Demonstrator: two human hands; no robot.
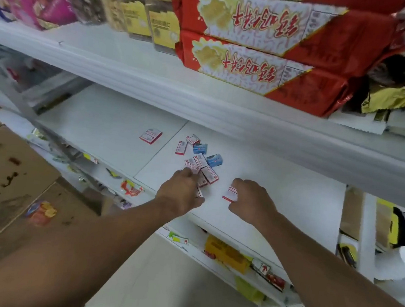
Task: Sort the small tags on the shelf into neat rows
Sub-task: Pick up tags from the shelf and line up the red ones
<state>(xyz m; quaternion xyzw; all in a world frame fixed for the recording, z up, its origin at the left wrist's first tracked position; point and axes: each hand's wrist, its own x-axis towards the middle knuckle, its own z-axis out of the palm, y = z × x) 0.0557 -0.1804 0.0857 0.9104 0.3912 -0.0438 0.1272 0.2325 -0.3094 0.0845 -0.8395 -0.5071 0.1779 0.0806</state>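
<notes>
1. A messy bunch of small tags (199, 161), red-and-white ones and two blue ones, lies on the white shelf (280, 186) near its front edge.
2. One red-and-white tag (150, 136) lies alone, farther left.
3. The left hand (180, 192) is curled, fingers on the near tags.
4. The right hand (250, 198) pinches one tag (230, 194) by the front edge.
5. Big red packs (268, 67) sit on the upper shelf.
</notes>
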